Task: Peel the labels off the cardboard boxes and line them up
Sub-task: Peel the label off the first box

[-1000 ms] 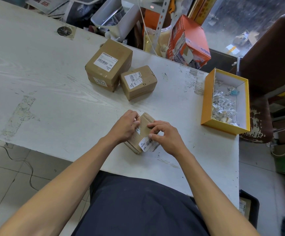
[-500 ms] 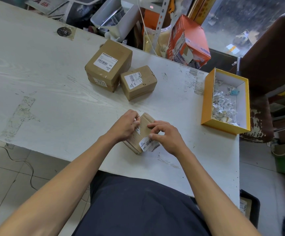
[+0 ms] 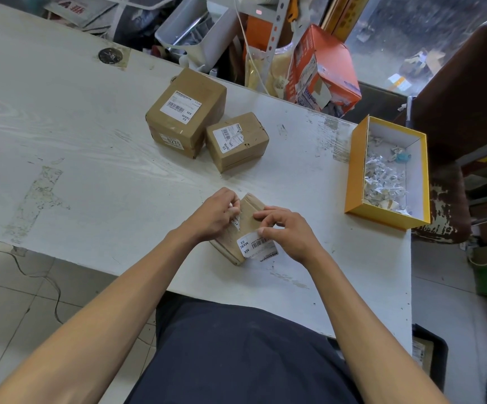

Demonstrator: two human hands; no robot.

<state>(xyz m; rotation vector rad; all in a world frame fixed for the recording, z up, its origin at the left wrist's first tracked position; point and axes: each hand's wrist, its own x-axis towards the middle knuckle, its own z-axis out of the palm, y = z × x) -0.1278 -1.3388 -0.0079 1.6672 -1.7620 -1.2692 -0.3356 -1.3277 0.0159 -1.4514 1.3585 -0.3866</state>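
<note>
A small cardboard box (image 3: 233, 237) lies tilted on the white table (image 3: 90, 176) near its front edge. My left hand (image 3: 214, 212) pinches a small white label strip (image 3: 235, 220) on the box's left side. My right hand (image 3: 287, 231) holds the box from the right, its fingers curled on the top and the thumb at the large barcode label (image 3: 255, 247), which hangs off the box's near end. Farther back stand two labelled boxes, a large one (image 3: 185, 112) and a smaller one (image 3: 236, 141), side by side.
A yellow tray (image 3: 353, 170) with several crumpled label scraps sits at the table's right end. Behind the table lie an orange carton (image 3: 324, 71), a white bin (image 3: 195, 33) and clutter. A brown chair (image 3: 463, 91) stands at the right.
Both hands stay on the small box almost unmoved. The left fingers have lifted the small label strip a little more off the box's side.
</note>
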